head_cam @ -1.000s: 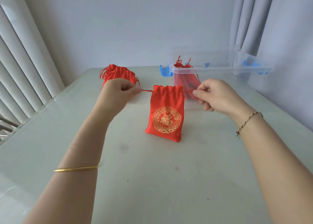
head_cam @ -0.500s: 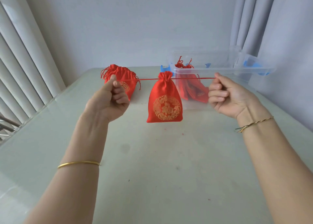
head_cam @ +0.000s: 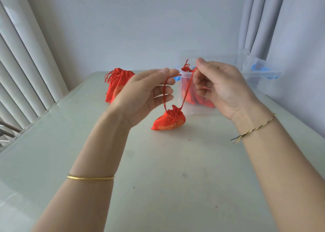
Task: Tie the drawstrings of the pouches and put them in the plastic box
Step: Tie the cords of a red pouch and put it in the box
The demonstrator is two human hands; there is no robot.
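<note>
Red pouch, gold-printed, mouth cinched; left hand and right hand fingers pinch its drawstrings.

Two hands hold a red pouch by its cords above a pale table.

The left hand and right hand, raised close together, each pinch one of the drawstrings, which run down to the gathered mouth of the pouch. The pouch slumps on the table, its gold pattern facing the camera. A pile of red pouches sits behind the left hand. The clear plastic box with blue clips stands behind the right hand, with red pouches inside. A gold bangle circles the left forearm and a braided bracelet the right wrist.
</note>
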